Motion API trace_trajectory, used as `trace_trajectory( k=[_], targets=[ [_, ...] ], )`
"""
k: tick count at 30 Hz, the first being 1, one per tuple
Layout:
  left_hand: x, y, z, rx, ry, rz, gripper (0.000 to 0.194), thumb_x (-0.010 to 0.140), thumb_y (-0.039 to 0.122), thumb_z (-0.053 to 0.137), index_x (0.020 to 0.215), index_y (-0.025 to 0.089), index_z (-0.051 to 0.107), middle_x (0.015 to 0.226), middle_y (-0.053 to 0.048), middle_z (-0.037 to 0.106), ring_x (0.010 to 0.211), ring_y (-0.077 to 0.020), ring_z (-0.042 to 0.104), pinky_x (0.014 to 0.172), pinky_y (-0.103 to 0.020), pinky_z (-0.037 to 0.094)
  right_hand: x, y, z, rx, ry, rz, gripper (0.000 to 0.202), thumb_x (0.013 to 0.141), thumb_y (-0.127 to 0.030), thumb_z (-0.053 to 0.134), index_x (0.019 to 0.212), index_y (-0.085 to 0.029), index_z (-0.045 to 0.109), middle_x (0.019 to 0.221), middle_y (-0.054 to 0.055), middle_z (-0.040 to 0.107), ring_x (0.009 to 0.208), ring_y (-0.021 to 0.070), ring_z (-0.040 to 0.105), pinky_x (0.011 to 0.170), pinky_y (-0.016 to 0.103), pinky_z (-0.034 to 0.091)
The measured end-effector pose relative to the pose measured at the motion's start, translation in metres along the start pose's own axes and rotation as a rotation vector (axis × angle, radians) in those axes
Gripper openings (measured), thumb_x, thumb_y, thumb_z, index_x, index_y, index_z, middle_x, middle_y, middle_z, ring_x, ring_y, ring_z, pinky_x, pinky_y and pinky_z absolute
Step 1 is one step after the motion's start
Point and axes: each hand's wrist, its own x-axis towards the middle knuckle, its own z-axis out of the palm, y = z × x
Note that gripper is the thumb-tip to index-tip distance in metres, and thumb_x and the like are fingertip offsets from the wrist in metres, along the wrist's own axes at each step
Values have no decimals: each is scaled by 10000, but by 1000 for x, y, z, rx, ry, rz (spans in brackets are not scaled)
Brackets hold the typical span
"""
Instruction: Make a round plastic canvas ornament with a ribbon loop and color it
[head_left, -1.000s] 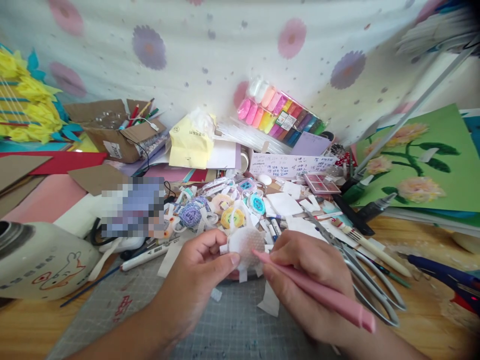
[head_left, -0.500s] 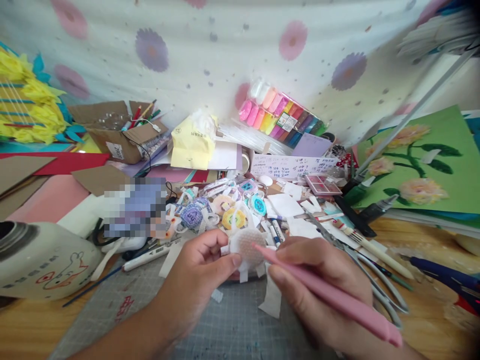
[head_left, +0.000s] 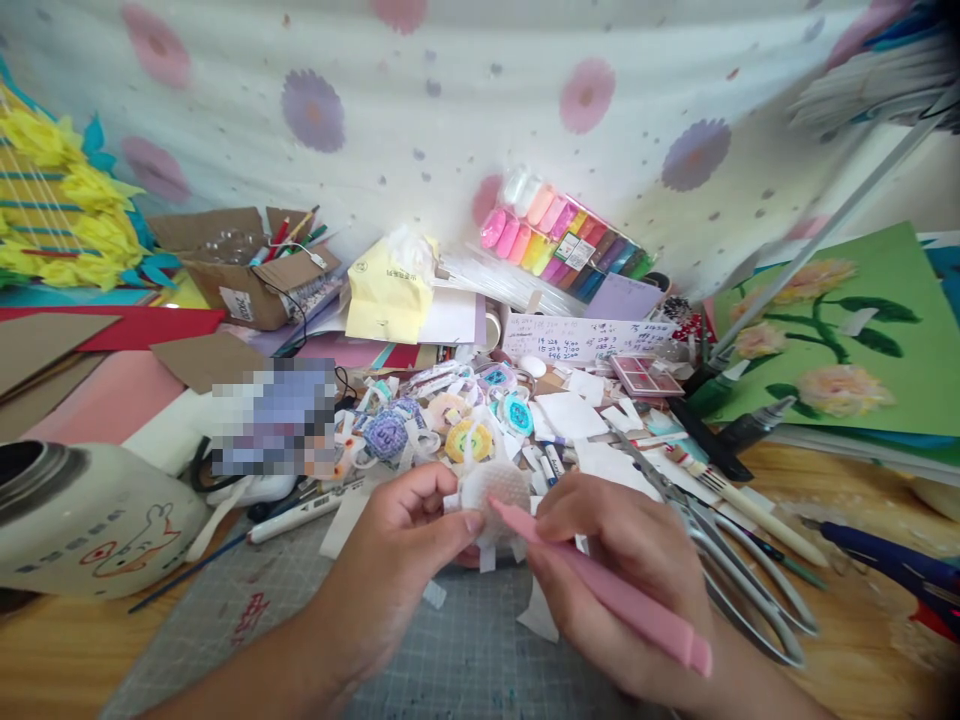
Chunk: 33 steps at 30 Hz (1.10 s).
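Note:
My left hand (head_left: pixel 409 540) pinches the left edge of a round, white, dimpled disc (head_left: pixel 496 495) with small white tabs around its rim. A pink pen (head_left: pixel 622 590) lies in the grip of my right hand (head_left: pixel 611 560). Its tip meets the disc's face near the middle, or hovers just over it; I cannot tell which. Beyond the disc sit small round crafted pieces with white tabs, among them a yellow one (head_left: pixel 469 440), a purple one (head_left: pixel 386 432) and a turquoise one (head_left: pixel 516 413). What the pen tip marks is too small to see.
Grey scissors (head_left: pixel 739 580) lie right of my right hand, with a blue glue gun (head_left: pixel 885 550) farther right. A grey cutting mat (head_left: pixel 300 610) is under my hands. On the left stands a white flask (head_left: pixel 97 520); behind are a cardboard box (head_left: pixel 247 290) and coloured clay packs (head_left: pixel 570 235).
My right hand and the pink pen have shifted left, and the tip has moved left across the disc. My left hand keeps its hold. The view has shifted slightly.

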Motion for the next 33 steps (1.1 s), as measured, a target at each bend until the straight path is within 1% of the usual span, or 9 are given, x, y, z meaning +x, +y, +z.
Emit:
trace_trajectory(
  k=[2, 5, 9, 17, 21, 23, 26, 29, 33],
  targets=[
    [0, 0, 0, 6, 1, -7, 166, 734, 193, 686, 635, 181, 553, 622, 40, 561, 606, -112, 506, 561, -218, 470, 2, 0, -1, 32, -5, -16, 171, 741, -48, 542, 664, -198, 517, 524, -29, 524, 431, 99, 474, 416, 220, 366],
    [0, -1, 1, -6, -1, -8, 148, 726, 196, 689, 638, 181, 572, 626, 39, 566, 608, -114, 517, 565, -221, 478, 4, -2, -2, 26, 53, -15, 164, 754, -39, 542, 692, -191, 549, 559, -3, 566, 467, 109, 516, 439, 219, 404],
    [1, -1, 1, -4, 29, -12, 169, 717, 199, 702, 626, 181, 561, 615, 44, 555, 600, -110, 511, 546, -212, 474, 4, -3, -3, 10, 3, -56, 170, 739, -35, 554, 680, -194, 549, 542, -6, 559, 453, 106, 511, 434, 215, 392],
    [2, -1, 1, -3, 33, -8, 147, 713, 202, 687, 635, 180, 564, 624, 43, 557, 605, -112, 512, 539, -212, 465, 2, -2, -5, -18, 26, -54, 170, 759, -42, 551, 690, -197, 561, 551, -6, 549, 450, 112, 492, 430, 232, 369],
    [4, -2, -2, 97, 29, 22, 129, 735, 223, 650, 658, 193, 551, 626, 42, 551, 603, -123, 519, 549, -232, 452, -1, 1, -4, 75, 21, 44, 188, 764, -64, 568, 638, -201, 541, 548, -16, 537, 454, 109, 472, 426, 238, 343],
    [4, -2, -5, 338, 35, 146, 118, 747, 201, 616, 653, 197, 545, 616, 39, 531, 593, -130, 513, 547, -244, 429, 0, 8, -7, 310, 159, 195, 207, 756, -99, 605, 593, -202, 529, 529, -33, 537, 467, 103, 477, 445, 225, 367],
    [1, -1, -6, 824, -68, 501, 104, 730, 95, 566, 716, 178, 628, 697, -3, 560, 658, -154, 545, 604, -275, 427, 5, 24, -10, 690, 466, 413, 156, 717, -168, 640, 585, -199, 563, 478, -50, 541, 441, 99, 497, 451, 217, 398],
    [-3, -2, -5, 993, -266, 720, 259, 707, 8, 522, 851, 149, 684, 800, -46, 584, 744, -164, 579, 674, -277, 453, 9, 35, -8, 881, 438, 548, 176, 672, -195, 646, 524, -188, 551, 389, -58, 491, 371, 94, 464, 404, 210, 352],
    [-5, -1, -3, 1005, -364, 713, 277, 688, -5, 539, 864, 146, 691, 811, -40, 565, 759, -151, 573, 682, -251, 456, 7, 32, 1, 945, 340, 591, 170, 641, -167, 661, 509, -183, 555, 371, -53, 506, 357, 77, 422, 388, 192, 305]
  ],
)
